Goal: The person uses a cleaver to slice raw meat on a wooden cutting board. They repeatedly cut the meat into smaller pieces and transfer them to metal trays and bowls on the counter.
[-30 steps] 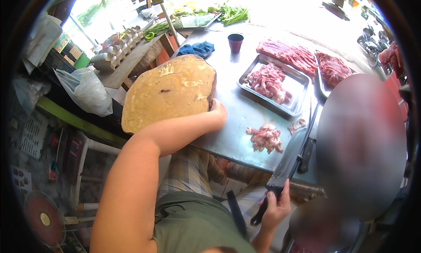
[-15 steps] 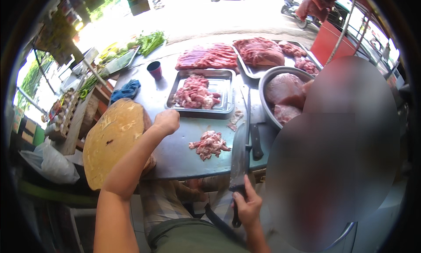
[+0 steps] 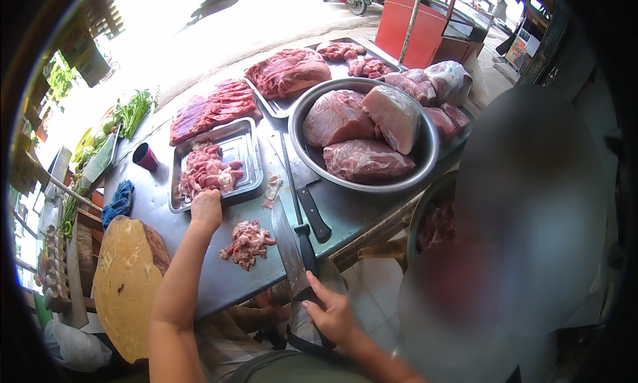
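My left hand (image 3: 207, 209) is closed at the near rim of a shallow metal tray (image 3: 251, 142), against a heap of cut raw meat (image 3: 206, 169) in it. Its fingertips are hidden, so what they hold cannot be made out. In my right hand (image 3: 334, 316) is the dark handle of a wide-bladed knife (image 3: 287, 245), its blade pointing away from me over the table's front edge. A small pile of meat scraps (image 3: 247, 244) lies between the two hands. Beside the blade are a sharpening steel (image 3: 293, 195) and a second, black-handled knife (image 3: 314, 214).
A large metal bowl (image 3: 432, 150) of big meat pieces stands right. Behind the tray lie a ribbed meat slab (image 3: 211, 109) and another tray of meat (image 3: 286, 73). Left are a dark cup (image 3: 145, 157), blue cloth (image 3: 118, 204) and round wooden chopping block (image 3: 126, 283). A blurred patch covers the right side.
The view has swung to the right. My left hand has moved from below the tray's left corner onto its near rim. The wide knife is still in my right hand.
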`<state>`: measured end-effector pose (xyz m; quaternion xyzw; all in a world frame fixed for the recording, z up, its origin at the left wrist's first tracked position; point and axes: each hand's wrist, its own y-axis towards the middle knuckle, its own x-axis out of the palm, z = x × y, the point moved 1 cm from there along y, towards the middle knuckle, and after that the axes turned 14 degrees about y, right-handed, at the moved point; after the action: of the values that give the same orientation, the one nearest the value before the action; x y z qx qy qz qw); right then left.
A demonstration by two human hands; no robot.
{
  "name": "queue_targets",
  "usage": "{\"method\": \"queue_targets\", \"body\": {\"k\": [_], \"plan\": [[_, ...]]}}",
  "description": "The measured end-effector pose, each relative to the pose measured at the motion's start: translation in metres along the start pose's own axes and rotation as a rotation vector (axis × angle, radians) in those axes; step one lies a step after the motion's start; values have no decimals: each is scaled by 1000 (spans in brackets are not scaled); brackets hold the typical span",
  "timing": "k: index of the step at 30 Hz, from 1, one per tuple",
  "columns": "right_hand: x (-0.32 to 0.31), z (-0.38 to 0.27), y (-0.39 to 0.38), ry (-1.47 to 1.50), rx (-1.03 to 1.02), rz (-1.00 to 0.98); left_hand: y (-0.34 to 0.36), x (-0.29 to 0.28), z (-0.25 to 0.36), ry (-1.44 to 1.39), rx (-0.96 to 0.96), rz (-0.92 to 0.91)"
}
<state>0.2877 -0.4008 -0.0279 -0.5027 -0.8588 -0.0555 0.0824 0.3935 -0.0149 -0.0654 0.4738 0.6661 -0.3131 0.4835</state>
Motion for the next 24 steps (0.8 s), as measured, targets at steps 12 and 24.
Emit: {"method": "queue_targets", "body": {"k": [12, 24], "plan": [[-23, 1, 11, 25, 30, -5, 8, -110, 45, -288, 21, 343], [-40, -20, 0, 15, 148, -57, 77, -192, 252, -310, 510, 41]]}}
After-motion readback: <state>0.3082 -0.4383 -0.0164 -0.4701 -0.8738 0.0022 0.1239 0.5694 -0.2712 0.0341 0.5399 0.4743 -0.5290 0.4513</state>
